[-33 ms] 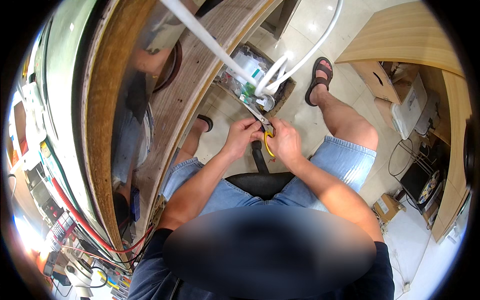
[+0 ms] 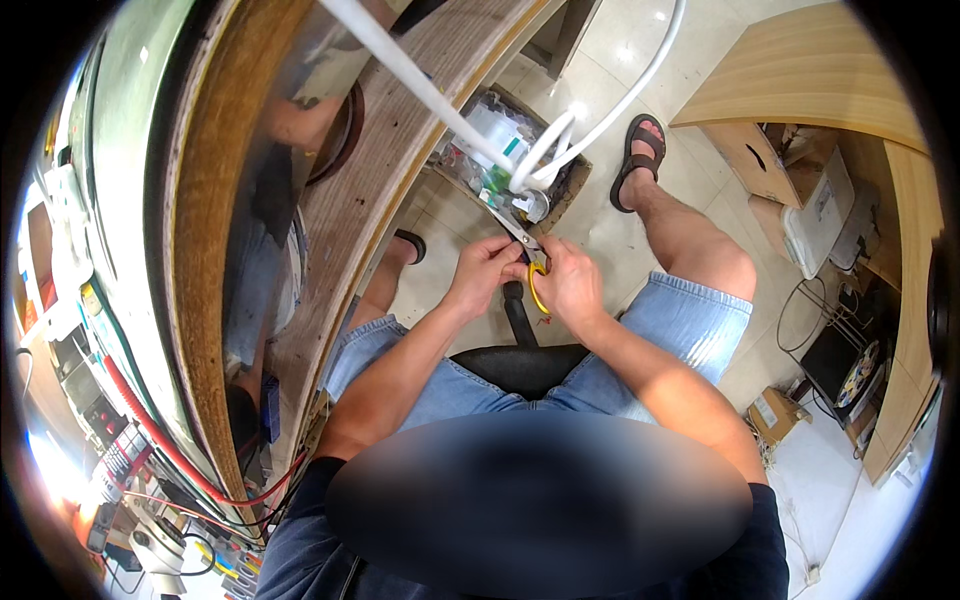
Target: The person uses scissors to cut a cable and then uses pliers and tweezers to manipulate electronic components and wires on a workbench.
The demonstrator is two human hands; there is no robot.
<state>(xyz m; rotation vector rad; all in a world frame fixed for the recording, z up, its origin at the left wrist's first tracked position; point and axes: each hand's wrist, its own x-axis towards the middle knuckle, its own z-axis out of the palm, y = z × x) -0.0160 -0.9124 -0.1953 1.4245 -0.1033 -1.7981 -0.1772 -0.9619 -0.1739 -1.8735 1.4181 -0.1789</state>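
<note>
My right hand [image 2: 570,285] is closed round the yellow handles of a pair of scissors [image 2: 525,239]. Their metal blades point up and to the left, toward a box of litter. Close beside the pivot, my left hand [image 2: 482,276] has its thumb and fingers pinched together. A small dark piece shows at those fingertips, too little of it to name. Both hands nearly touch, above the floor between my knees.
Beyond the blades stands a box [image 2: 575,185] filled with plastic scraps. A white bent tube [image 2: 420,85] crosses above it. At left runs a wooden bench edge [image 2: 385,190]; at right is a wooden desk [image 2: 810,60]. A black seat [image 2: 520,370] lies under me.
</note>
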